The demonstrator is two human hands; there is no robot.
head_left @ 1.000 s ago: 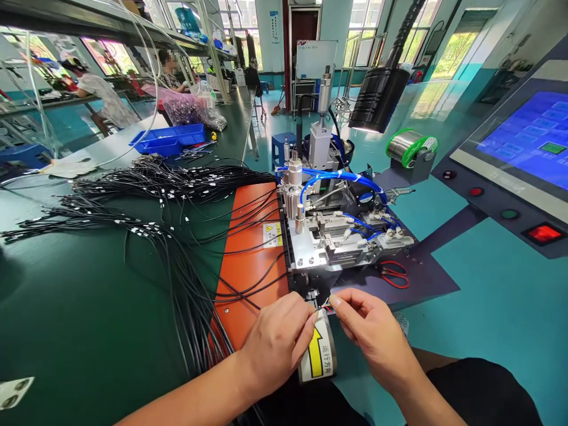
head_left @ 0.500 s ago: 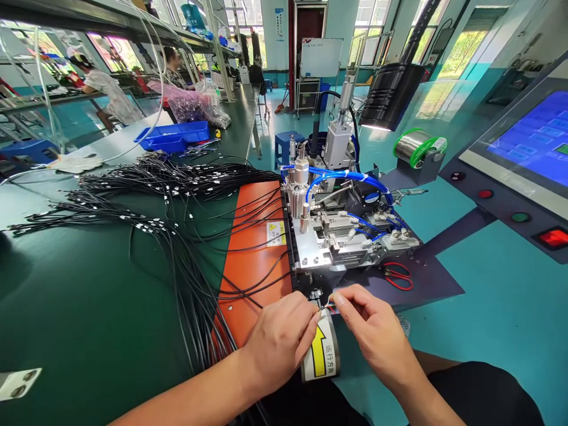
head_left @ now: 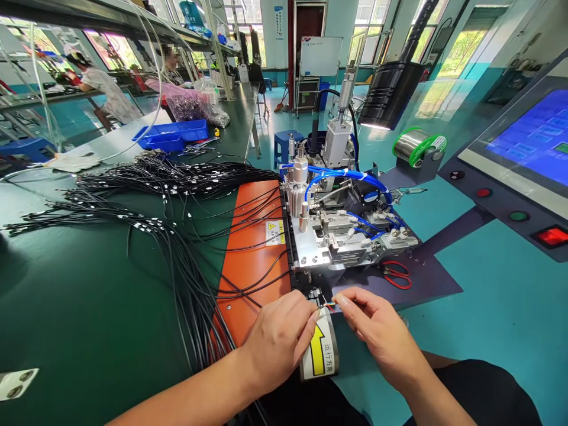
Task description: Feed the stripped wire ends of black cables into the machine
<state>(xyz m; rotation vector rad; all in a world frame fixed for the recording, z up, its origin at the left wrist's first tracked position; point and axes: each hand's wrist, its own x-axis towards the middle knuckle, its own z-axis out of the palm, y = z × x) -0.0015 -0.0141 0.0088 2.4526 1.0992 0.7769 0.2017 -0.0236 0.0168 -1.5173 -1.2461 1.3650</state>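
Observation:
My left hand (head_left: 277,337) is closed in a pinch on the end of a thin black cable whose coloured wire tips (head_left: 327,304) stick out to the right. My right hand (head_left: 377,334) pinches those same wire tips from the other side. Both hands sit just in front of a small metal fixture machine (head_left: 337,236) with blue air hoses. Below my fingers is a round part with a yellow arrow label (head_left: 320,354). A large spread of black cables (head_left: 168,219) lies to the left across the green bench and an orange plate (head_left: 251,254).
Red-handled scissors (head_left: 397,275) lie right of the machine. A solder spool (head_left: 417,147), a black lamp (head_left: 386,100) and a control panel with blue screen (head_left: 528,160) stand at right. A blue tray (head_left: 171,135) and seated people are at the far left.
My hands stay pinched on the wire tips with only slight shifts; the camera view has moved a little.

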